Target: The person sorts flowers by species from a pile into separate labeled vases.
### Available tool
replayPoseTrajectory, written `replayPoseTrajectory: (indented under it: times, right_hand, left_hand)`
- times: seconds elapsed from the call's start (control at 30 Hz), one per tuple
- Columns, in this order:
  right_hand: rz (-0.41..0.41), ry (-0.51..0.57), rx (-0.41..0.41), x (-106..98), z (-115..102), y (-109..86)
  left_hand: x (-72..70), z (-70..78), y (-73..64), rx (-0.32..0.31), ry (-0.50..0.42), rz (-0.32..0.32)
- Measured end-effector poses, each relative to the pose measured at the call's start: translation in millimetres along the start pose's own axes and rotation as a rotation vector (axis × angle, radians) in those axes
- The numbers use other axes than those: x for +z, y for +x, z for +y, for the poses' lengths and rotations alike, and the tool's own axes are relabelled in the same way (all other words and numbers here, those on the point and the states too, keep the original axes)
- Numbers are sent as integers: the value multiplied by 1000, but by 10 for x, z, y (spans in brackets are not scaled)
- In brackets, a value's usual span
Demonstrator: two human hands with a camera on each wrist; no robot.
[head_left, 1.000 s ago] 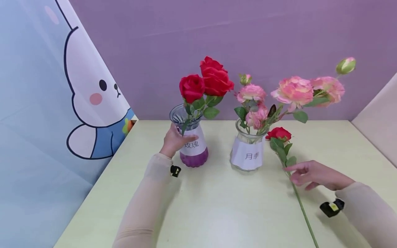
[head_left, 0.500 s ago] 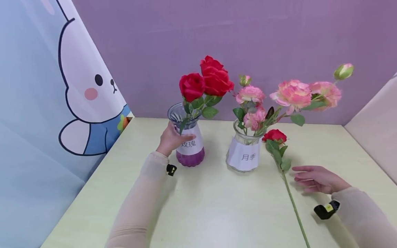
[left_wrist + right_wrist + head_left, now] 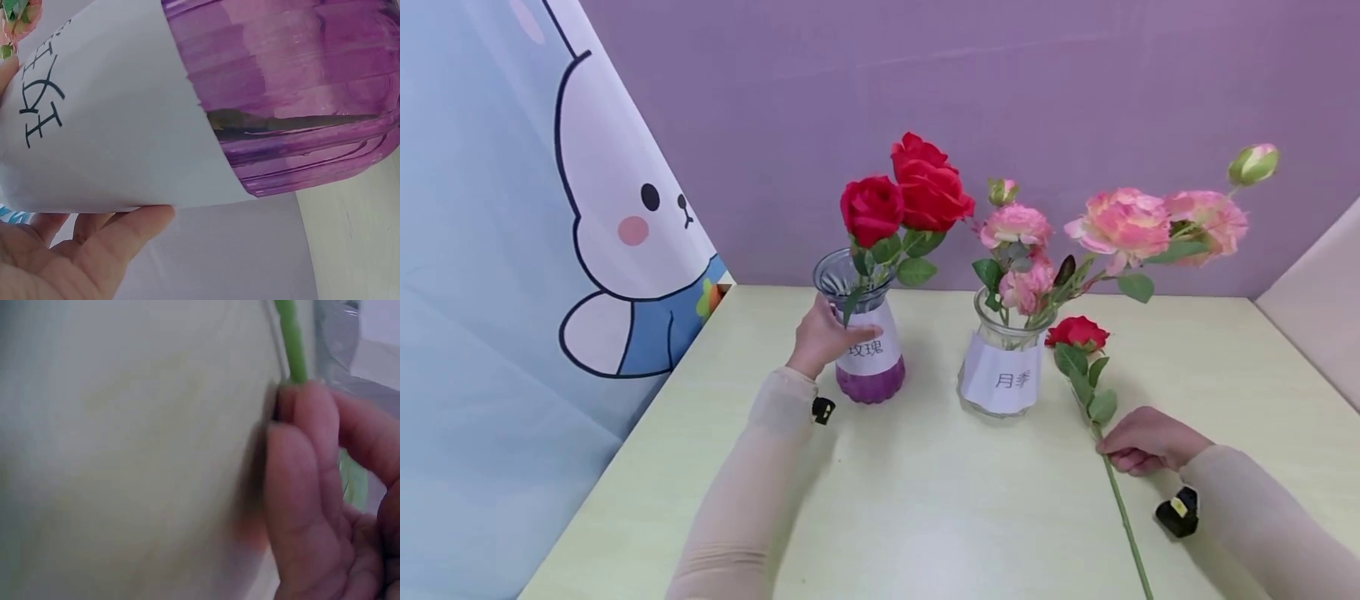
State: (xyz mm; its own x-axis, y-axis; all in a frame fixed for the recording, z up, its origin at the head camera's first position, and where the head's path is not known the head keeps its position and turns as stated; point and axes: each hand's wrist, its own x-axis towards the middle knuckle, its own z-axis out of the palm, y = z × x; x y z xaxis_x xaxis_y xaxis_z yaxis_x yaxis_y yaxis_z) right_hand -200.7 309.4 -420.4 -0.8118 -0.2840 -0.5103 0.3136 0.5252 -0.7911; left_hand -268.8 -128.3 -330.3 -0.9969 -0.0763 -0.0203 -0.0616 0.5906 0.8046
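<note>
My left hand (image 3: pixel 829 337) grips a glass vase (image 3: pixel 870 385) with a purple lower part and a white paper label (image 3: pixel 119 119). Two red roses (image 3: pixel 932 187) stand in that vase, leaning right. On the table's right side lies a single red rose (image 3: pixel 1078 333), its long green stem (image 3: pixel 1123 508) running toward the front edge. My right hand (image 3: pixel 1152 442) pinches this stem just below the leaves; in the right wrist view the fingers (image 3: pixel 294 481) close around the stem (image 3: pixel 292 344).
A clear glass vase (image 3: pixel 1000 400) with a white label holds pink flowers (image 3: pixel 1120 223) that spread to the right above the lying rose. A purple backdrop (image 3: pixel 1000 75) stands behind the table (image 3: pixel 925 517); a blue rabbit-print curtain (image 3: pixel 475 250) hangs at left.
My right hand, with fingers spread beside the stem half a second ago, has moved onto it and now pinches it. The left hand keeps its grip on the vase.
</note>
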Motion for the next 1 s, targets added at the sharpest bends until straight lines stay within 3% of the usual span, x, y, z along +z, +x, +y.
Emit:
replayPoseTrajectory:
  times: [0.17, 0.4, 0.67, 0.87, 1.0]
  right_hand:
    - [-4, 21, -22, 24, -20, -20]
    - [23, 190, -97, 76, -46, -63]
    - [157, 478, -184, 214, -99, -157]
    - [325, 777, -379, 367, -196, -229]
    - [469, 864, -501, 497, -265, -265]
  left_hand:
    - [-29, 2, -1, -2, 6, -1]
    - [-37, 4, 1, 25, -1, 6]
    - [-19, 2, -18, 4, -25, -1]
    - [1, -26, -1, -3, -36, 1]
    - [-11, -8, 13, -4, -15, -12]
